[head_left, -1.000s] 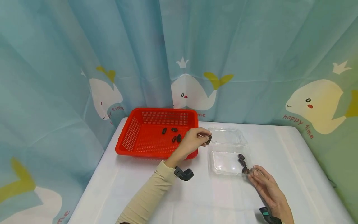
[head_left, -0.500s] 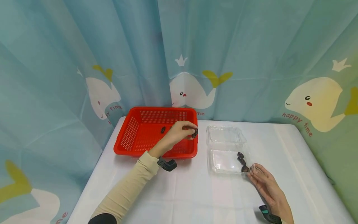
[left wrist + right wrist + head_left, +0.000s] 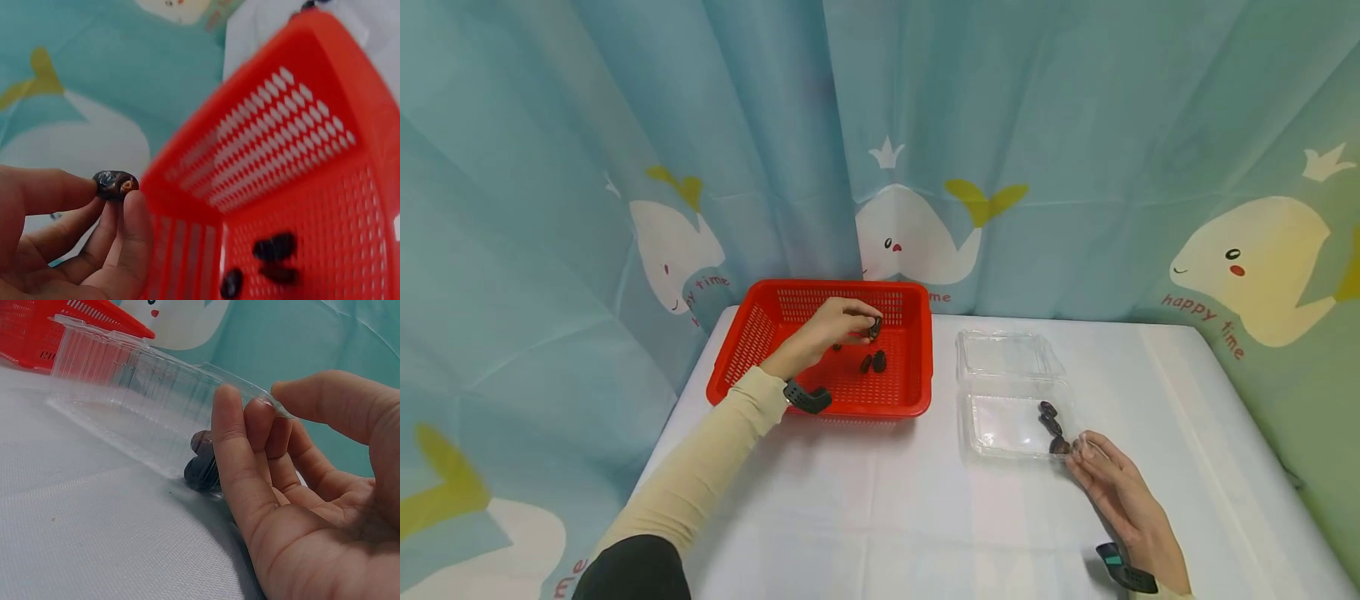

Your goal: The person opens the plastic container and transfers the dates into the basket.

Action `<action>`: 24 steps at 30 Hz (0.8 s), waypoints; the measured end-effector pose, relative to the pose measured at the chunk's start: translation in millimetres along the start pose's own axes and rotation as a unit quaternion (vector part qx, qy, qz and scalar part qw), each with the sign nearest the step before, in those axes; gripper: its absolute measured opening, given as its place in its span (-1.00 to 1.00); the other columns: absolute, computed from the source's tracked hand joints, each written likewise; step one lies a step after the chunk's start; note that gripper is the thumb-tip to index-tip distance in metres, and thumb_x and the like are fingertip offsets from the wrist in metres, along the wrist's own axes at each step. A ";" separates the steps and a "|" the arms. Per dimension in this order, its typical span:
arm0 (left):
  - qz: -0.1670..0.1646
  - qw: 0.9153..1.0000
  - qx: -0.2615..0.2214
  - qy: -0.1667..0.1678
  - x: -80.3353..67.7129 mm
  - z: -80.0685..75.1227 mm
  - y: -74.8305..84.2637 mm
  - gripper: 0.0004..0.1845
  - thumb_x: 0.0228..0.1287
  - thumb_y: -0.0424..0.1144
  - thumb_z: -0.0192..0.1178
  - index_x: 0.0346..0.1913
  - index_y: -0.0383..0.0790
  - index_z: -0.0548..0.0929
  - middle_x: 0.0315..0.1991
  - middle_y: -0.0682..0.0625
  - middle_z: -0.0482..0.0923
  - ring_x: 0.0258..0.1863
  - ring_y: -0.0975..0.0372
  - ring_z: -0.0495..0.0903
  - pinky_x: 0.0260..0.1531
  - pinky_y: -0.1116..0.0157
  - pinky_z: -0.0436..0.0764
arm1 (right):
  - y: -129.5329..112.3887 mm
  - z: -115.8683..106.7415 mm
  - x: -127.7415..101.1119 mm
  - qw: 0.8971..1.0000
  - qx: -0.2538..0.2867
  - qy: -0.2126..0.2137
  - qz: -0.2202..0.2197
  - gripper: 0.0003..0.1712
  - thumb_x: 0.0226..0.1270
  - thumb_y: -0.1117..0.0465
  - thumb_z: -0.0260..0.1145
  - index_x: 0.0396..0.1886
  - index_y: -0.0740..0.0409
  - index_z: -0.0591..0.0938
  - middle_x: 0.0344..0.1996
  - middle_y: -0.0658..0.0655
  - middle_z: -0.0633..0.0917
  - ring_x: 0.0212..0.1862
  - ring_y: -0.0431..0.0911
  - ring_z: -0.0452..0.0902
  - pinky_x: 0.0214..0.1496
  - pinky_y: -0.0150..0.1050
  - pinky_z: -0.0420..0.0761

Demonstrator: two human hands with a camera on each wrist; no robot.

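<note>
- A dark date (image 3: 875, 328) is pinched between thumb and fingertips of the left hand (image 3: 832, 325), above the red basket (image 3: 760, 337).
- Three more dates (image 3: 872, 362) lie on the basket floor at its 5 o'clock.
- The right hand (image 3: 1112, 487), fingers straight, touches the clear clamshell box (image 3: 1009, 421) at the box's 4 o'clock corner, where other dates (image 3: 1049, 424) lie.

Staged recording booth: whale-print curtains (image 3: 925, 167) enclose table (image 3: 925, 517).

Bright, even light, soft shadows on the white surface (image 3: 925, 500), wide-angle bowing at edges, red basket (image 3: 300, 156) blurred close-up
</note>
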State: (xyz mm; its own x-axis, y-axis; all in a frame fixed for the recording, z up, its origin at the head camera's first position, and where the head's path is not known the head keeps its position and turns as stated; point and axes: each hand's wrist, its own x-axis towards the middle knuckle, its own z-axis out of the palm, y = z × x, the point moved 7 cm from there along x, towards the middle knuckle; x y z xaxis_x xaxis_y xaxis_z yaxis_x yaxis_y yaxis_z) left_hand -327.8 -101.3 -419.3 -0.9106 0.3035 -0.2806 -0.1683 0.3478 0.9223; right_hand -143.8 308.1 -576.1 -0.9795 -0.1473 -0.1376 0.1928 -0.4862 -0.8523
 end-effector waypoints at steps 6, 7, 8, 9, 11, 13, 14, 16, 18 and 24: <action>-0.038 0.999 0.013 0.005 11.9 -23.1 -22.1 -0.63 0.59 -0.34 0.08 0.32 -0.38 0.61 0.27 -0.28 0.56 0.11 0.02 0.65 0.31 0.03 0.65 | -0.8 1.4 -0.4 1.000 0.012 0.001 -0.001 -0.67 0.67 0.44 -0.08 0.12 0.11 0.56 -0.10 -0.06 0.69 0.02 -0.23 0.73 0.23 -0.39 0.68; -0.043 0.999 0.014 0.006 13.8 -27.4 -25.8 -0.63 0.59 -0.34 0.07 0.33 -0.39 0.60 0.28 -0.28 0.54 0.10 0.03 0.64 0.33 -0.01 0.62 | -0.6 1.3 -0.5 1.000 0.011 0.002 0.000 -0.68 0.67 0.44 -0.08 0.12 0.11 0.56 -0.10 -0.06 0.69 0.02 -0.23 0.73 0.23 -0.39 0.69; -0.049 0.999 0.014 0.008 15.7 -31.7 -29.4 -0.62 0.59 -0.34 0.07 0.33 -0.40 0.59 0.29 -0.28 0.53 0.08 0.05 0.63 0.35 -0.03 0.61 | -0.3 1.0 -0.6 1.000 0.011 0.006 0.001 -0.68 0.67 0.44 -0.07 0.12 0.11 0.56 -0.10 -0.06 0.69 0.01 -0.23 0.73 0.22 -0.39 0.69; -0.054 0.998 0.012 0.010 17.6 -36.1 -32.9 -0.62 0.59 -0.34 0.06 0.34 -0.41 0.58 0.29 -0.29 0.53 0.06 0.07 0.62 0.36 -0.04 0.59 | 0.2 0.7 -0.8 1.000 0.010 0.009 0.003 -0.69 0.67 0.43 -0.06 0.12 0.10 0.55 -0.10 -0.06 0.69 0.01 -0.23 0.73 0.22 -0.39 0.69; -0.064 0.998 0.011 0.018 21.0 -45.9 -40.0 -0.61 0.59 -0.35 0.06 0.34 -0.43 0.57 0.26 -0.27 0.53 0.00 0.12 0.61 0.36 -0.05 0.59 | 0.8 0.3 -0.8 1.000 0.010 0.017 0.008 -0.71 0.66 0.43 -0.04 0.11 0.09 0.55 -0.11 -0.06 0.69 0.01 -0.23 0.72 0.21 -0.38 0.70; -0.072 0.997 0.008 0.026 23.3 -55.2 -46.2 -0.61 0.59 -0.35 0.07 0.34 -0.45 0.57 0.22 -0.24 0.55 -0.05 0.15 0.61 0.36 -0.05 0.59 | 0.9 0.1 -0.6 1.000 0.011 0.023 0.013 -0.72 0.66 0.43 -0.02 0.11 0.09 0.55 -0.11 -0.06 0.69 0.00 -0.23 0.72 0.21 -0.38 0.70; -0.075 0.997 0.009 0.029 24.3 -59.4 -49.0 -0.60 0.59 -0.35 0.06 0.34 -0.46 0.56 0.20 -0.23 0.56 -0.07 0.17 0.61 0.36 -0.04 0.59 | 0.8 0.2 -0.5 1.000 0.012 0.024 0.014 -0.72 0.66 0.42 -0.02 0.11 0.09 0.54 -0.11 -0.05 0.69 0.01 -0.23 0.72 0.20 -0.38 0.71; -0.080 0.996 0.008 0.034 25.7 -66.8 -54.1 -0.60 0.59 -0.34 0.07 0.34 -0.46 0.56 0.17 -0.21 0.58 -0.09 0.19 0.62 0.35 -0.02 0.60 | 0.3 0.6 -0.2 0.999 0.013 0.026 0.015 -0.73 0.66 0.43 -0.01 0.10 0.10 0.54 -0.11 -0.05 0.69 0.00 -0.23 0.72 0.20 -0.38 0.71; -0.085 0.996 0.007 0.037 26.9 -72.5 -58.0 -0.60 0.59 -0.34 0.07 0.35 -0.47 0.56 0.18 -0.22 0.58 -0.08 0.18 0.64 0.33 0.02 0.61 | -0.4 0.9 -0.2 0.999 0.011 0.027 0.015 -0.73 0.65 0.43 -0.01 0.10 0.11 0.56 -0.12 -0.05 0.69 0.00 -0.24 0.72 0.19 -0.38 0.71; -0.107 0.993 -0.003 0.049 29.7 -85.2 -71.0 -0.59 0.58 -0.35 0.08 0.36 -0.47 0.54 0.27 -0.30 0.56 -0.07 0.18 0.70 0.32 0.06 0.61 | -0.2 -0.5 -0.7 0.999 0.012 0.031 0.018 -0.71 0.65 0.43 -0.01 0.09 0.08 0.57 -0.12 -0.06 0.70 -0.01 -0.24 0.72 0.19 -0.38 0.71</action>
State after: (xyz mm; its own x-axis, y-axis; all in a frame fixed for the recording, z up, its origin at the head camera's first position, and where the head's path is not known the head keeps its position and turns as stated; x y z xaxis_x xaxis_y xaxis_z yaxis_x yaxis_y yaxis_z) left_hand -375.0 -192.6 -470.6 -0.8855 0.1356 -0.4444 -0.3645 0.3904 0.8454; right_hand -143.2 308.7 -576.0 -0.9734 -0.1115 -0.2002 0.2291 -0.5016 -0.8342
